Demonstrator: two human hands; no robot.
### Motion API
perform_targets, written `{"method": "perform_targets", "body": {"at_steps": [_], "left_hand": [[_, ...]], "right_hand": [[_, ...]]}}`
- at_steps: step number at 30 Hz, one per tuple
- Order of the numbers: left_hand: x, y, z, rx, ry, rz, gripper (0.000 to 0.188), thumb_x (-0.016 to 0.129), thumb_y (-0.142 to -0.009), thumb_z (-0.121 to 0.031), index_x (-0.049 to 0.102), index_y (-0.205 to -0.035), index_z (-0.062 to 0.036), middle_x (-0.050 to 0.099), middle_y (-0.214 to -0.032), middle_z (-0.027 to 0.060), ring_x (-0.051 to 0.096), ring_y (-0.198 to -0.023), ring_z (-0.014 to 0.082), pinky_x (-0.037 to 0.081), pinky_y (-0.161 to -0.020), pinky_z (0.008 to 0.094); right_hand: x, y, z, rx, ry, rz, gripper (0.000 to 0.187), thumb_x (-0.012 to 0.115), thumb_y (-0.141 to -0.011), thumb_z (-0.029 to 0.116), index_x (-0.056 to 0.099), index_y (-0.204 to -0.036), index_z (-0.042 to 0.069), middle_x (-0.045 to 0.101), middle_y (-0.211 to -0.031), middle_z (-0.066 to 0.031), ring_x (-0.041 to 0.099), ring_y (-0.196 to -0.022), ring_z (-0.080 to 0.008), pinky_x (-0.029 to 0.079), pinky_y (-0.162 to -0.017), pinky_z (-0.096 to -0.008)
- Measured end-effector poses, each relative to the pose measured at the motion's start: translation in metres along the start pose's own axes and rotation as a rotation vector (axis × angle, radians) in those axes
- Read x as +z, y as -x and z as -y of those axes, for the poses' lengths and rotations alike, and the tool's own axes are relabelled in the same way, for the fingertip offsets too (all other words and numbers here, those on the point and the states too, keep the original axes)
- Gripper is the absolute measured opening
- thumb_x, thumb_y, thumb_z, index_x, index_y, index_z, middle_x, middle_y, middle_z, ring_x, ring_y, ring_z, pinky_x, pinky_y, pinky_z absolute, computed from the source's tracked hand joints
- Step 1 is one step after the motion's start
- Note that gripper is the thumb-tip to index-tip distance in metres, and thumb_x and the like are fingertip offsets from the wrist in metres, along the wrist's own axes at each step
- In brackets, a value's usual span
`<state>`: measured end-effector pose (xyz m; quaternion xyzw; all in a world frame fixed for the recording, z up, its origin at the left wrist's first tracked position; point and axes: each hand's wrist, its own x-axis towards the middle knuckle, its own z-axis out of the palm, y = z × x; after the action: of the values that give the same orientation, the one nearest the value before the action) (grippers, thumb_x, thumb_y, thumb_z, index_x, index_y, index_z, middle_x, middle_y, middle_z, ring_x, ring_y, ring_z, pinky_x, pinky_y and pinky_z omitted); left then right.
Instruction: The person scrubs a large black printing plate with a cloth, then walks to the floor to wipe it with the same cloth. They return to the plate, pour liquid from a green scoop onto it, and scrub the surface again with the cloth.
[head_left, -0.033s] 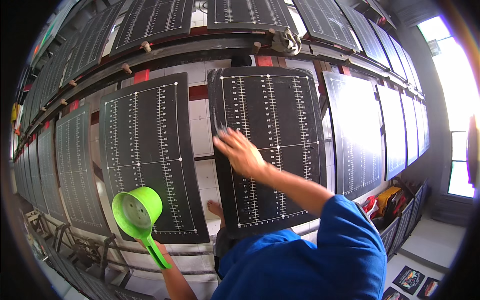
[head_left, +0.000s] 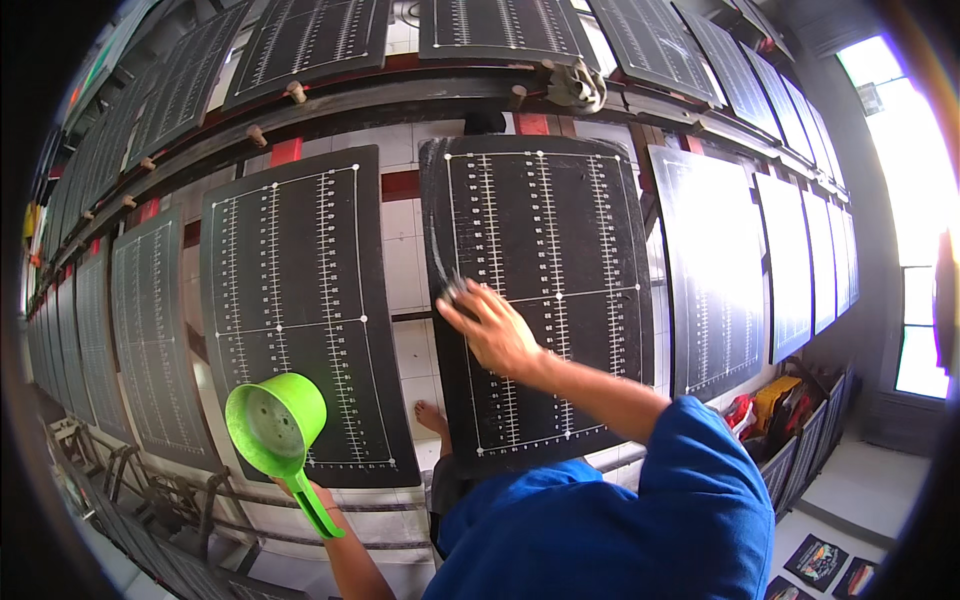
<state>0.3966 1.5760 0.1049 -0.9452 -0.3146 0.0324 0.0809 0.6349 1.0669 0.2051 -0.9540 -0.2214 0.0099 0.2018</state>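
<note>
In my left hand (head_left: pixel 303 491) is the handle of a bright green plastic dipper (head_left: pixel 318 410), with greyish liquid visible in its cup. Most of those fingers are hidden behind the handle. My right hand (head_left: pixel 496 332) presses down near the left edge of a black board (head_left: pixel 520 380) marked with white ruled lines and scales. A small grey, blurred patch (head_left: pixel 455 285) shows at its fingertips; its kind cannot be made out. Above the fingers, a pale wet-looking streak (head_left: pixel 433 215) runs along the board's left edge.
Matching boards stand to the left (head_left: pixel 300 260) and right (head_left: pixel 710 270), the right one glaring with light. Behind runs a dark rail (head_left: pixel 400 95) with wooden pegs and a crumpled cloth (head_left: pixel 577 88). Red and yellow items (head_left: pixel 770 405) lie at the lower right.
My right hand has slid down the board's left side, toward me and slightly right, and the pale streak above it looks longer. The left hand and dipper stay in place.
</note>
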Motion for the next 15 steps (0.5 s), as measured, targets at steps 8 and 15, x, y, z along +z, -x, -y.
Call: {"method": "perform_targets", "body": {"at_steps": [8,15], "left_hand": [[-0.007,-0.004,-0.005,0.025,0.008,0.005,0.051,0.042,-0.102,-0.022,0.037,-0.144,0.0071,0.044,-0.144,0.0294,0.048,-0.132,0.0399,0.043,-0.109,0.0439],[-0.009,0.000,-0.004,0.011,0.013,0.012,0.051,0.043,-0.102,-0.022,0.038,-0.144,0.0068,0.044,-0.144,0.0287,0.048,-0.131,0.0393,0.043,-0.109,0.0437]], "right_hand": [[0.001,-0.189,-0.104,0.257,0.246,-0.466,0.055,0.047,-0.093,0.021,0.044,-0.139,-0.009,0.033,-0.152,-0.0300,0.032,-0.141,-0.0461,0.025,-0.119,-0.0494],[0.016,-0.195,-0.110,0.049,0.185,-0.355,0.055,0.051,-0.087,0.015,0.047,-0.137,-0.009,0.044,-0.146,-0.0227,0.033,-0.142,-0.0399,0.026,-0.121,-0.0445]]}}
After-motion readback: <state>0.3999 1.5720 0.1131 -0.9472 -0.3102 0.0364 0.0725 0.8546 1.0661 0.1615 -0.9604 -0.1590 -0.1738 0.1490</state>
